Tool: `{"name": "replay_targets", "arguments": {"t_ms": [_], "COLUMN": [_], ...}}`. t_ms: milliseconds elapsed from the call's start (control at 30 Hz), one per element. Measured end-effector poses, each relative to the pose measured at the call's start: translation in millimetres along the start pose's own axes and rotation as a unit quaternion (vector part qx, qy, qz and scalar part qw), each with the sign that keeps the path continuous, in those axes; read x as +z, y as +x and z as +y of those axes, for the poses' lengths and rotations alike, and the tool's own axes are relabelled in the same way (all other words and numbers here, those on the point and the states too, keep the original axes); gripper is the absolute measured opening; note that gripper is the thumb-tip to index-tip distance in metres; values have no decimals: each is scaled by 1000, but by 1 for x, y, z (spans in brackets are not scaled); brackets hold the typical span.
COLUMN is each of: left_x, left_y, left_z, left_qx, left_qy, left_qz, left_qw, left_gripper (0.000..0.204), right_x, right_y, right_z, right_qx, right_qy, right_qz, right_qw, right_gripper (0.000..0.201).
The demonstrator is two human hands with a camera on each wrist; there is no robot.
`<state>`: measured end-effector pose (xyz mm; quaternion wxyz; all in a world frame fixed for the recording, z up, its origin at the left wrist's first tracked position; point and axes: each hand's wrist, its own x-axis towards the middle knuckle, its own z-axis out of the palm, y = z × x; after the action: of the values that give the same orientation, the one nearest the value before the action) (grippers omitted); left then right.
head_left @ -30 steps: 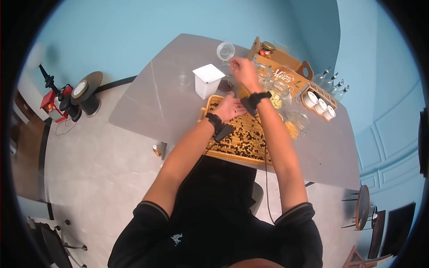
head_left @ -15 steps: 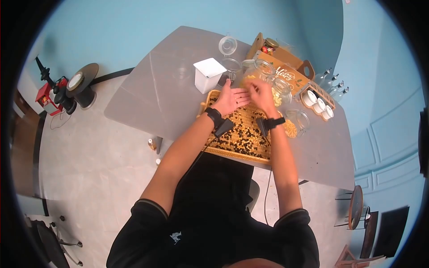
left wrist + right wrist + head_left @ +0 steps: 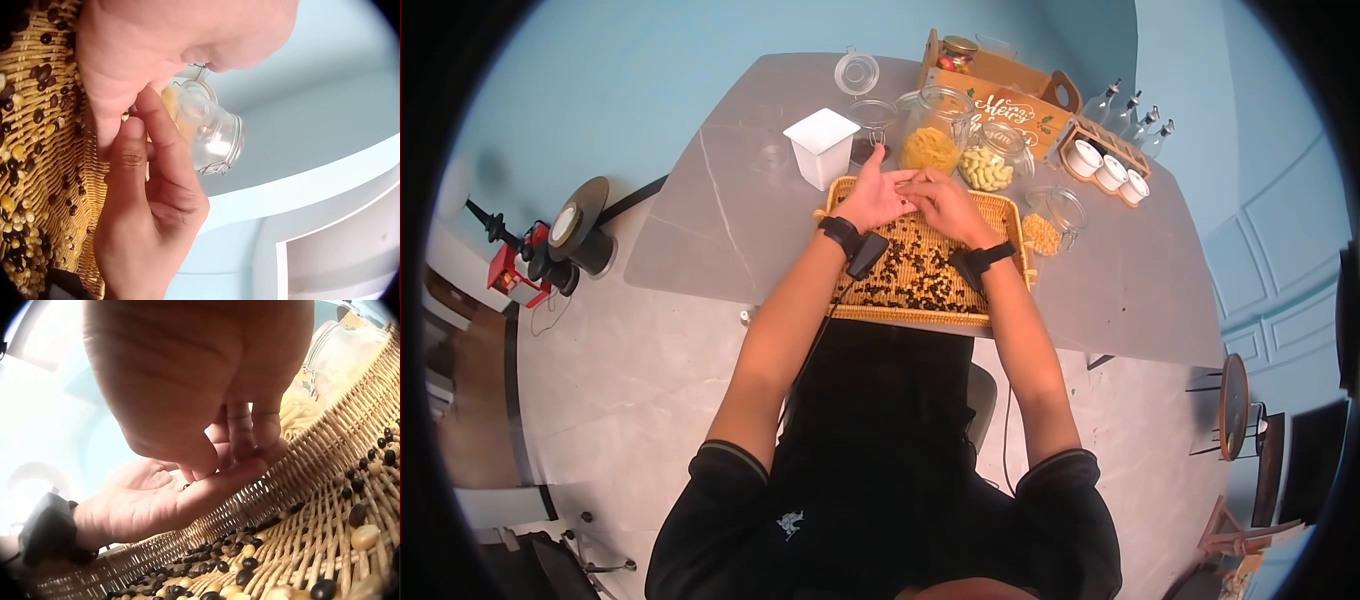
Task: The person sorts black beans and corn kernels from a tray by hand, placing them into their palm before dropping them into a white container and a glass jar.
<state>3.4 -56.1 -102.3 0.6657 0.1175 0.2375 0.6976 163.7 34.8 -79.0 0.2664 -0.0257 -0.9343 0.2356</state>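
My right hand's (image 3: 945, 205) fingers curl, thumb and index nearly meeting, tips on my left hand (image 3: 878, 200); small seed (image 3: 126, 116) there, can't tell if pinched. Left fingers extended, palm up. Both over the wicker basket (image 3: 910, 317), dark and yellow seeds (image 3: 925, 290) scattered inside, on the table (image 3: 1120, 310). Pasta jar (image 3: 930, 150) just beyond.

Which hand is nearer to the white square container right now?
Left. The left hand is just right of the white square container and closer to the person; the right hand is farther right, its fingers at the left hand's fingers.
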Motion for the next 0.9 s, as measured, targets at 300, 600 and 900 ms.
{"name": "replay_targets", "arguments": {"t_ms": [300,600,900], "left_x": [-3,-22,-9], "left_y": [-3,9,5], "left_z": [4,6,2], "left_qx": [-10,-50,-47], "left_qy": [-18,-7,-15], "left_qz": [-20,-53,7], "left_qw": [1000,997,999], "left_gripper": [95,91,88], "right_x": [-2,1,4], "right_y": [-2,-3,-5], "right_z": [-1,1,11], "right_qx": [44,67,50], "right_qy": [78,99,92], "right_qz": [-28,-48,-43], "right_qw": [996,992,994], "right_gripper": [20,14,12]}}
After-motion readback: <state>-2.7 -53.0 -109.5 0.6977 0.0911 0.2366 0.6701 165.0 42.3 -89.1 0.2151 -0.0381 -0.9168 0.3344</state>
